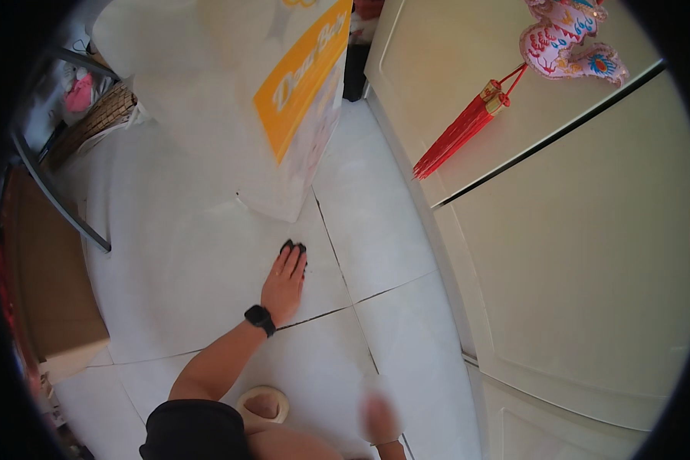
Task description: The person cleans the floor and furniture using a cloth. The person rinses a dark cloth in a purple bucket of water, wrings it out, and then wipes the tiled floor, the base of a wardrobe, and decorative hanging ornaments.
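Observation:
My left hand (283,287), with a black watch on its wrist, lies palm down on the white tiled floor (207,276). Its fingers press on a small dark wad (293,247), perhaps cloth, most of it covered by the fingertips. At the bottom edge, my right hand (380,417) is blurred by motion, and a thin band circles its wrist. Something pale and blurred shows at its fingertips; I cannot tell whether the hand holds it. A cream-coloured roll of tape (283,408) sits on the floor between my two arms, close to my bare leg.
A large whitish plastic package (305,190) with a printed orange band stands beyond my left hand. Cream door panels (552,259) rise along the right, with a red tassel ornament (460,135) hanging on one. To the left are a cardboard box (52,276) and a curved grey metal leg (63,201).

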The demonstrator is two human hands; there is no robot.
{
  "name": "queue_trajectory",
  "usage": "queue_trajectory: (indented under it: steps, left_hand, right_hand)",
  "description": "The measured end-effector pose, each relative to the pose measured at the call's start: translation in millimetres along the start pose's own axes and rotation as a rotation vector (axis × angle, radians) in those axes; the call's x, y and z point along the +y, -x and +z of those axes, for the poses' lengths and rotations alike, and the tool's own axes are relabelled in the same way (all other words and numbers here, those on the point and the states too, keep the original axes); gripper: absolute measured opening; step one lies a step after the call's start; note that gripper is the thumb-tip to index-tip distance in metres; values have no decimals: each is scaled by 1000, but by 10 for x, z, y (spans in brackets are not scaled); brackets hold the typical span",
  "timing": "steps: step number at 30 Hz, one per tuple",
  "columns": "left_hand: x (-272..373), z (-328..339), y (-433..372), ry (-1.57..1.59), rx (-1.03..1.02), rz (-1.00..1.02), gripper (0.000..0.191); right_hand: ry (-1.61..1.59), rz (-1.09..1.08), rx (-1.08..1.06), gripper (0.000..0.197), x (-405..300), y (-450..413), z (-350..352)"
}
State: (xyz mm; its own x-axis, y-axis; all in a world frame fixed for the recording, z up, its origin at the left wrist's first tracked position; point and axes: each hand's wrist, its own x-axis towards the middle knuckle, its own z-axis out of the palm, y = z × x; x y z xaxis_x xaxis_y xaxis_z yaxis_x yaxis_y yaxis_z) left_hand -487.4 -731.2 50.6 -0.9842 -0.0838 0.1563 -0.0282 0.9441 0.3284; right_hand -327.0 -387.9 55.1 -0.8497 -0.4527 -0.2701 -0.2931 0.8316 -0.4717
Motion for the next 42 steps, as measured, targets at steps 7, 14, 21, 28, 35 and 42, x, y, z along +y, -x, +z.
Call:
queue_trajectory:
  steps: [7, 14, 21, 28, 35, 42]
  left_hand:
    - [696, 430, 189, 109, -207, 448, 46]
    - [197, 308, -27, 129, -240, 72, 44]
    - [-1809, -573, 114, -251, 76, -531, 42]
    - [-268, 128, 491, 142, -205, 224, 45]
    - [-290, -204, 776, 60, -323, -43, 48]
    - [-2666, -949, 2131, -423, -130, -1304, 51]
  right_hand:
    - [194, -330, 230, 29, -68, 0, 305]
    - [-220, 7, -84, 20, -610, -355, -318]
    - [-224, 67, -40, 20, -447, -404, -385]
    - [-223, 16, -119, 19, -568, -433, -232]
    - [-185, -97, -168, 20, -599, -502, -205]
    - [-199, -58, -158, 19, -554, -517, -172]
